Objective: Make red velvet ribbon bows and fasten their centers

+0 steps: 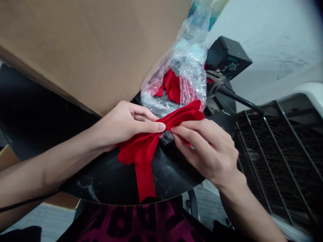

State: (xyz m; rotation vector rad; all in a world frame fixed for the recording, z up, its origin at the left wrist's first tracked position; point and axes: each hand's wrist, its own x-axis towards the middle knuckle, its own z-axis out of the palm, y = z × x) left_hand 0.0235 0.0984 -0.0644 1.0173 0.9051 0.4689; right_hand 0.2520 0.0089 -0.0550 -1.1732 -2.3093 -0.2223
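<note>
A piece of red cloth (pixel 141 154) is gathered between my two hands, with one strip hanging over the edge of a black round tabletop (pixel 166 174). My left hand (pixel 133 122) pinches the cloth between thumb and fingers from the left. My right hand (pixel 204 148) pinches it from the right, and the fingertips of both hands nearly meet. Just behind them lies a crumpled transparent plastic bag (pixel 181 74) with more red fabric (pixel 171 85) inside it. Part of the cloth is hidden under my fingers.
A large cardboard box (pixel 75 43) overhangs the upper left. A black device with a dial (pixel 227 57) and a black cable (pixel 237 97) stand behind the bag. A dark wire rack (pixel 275 158) fills the right side, beyond a pale wall (pixel 270 33).
</note>
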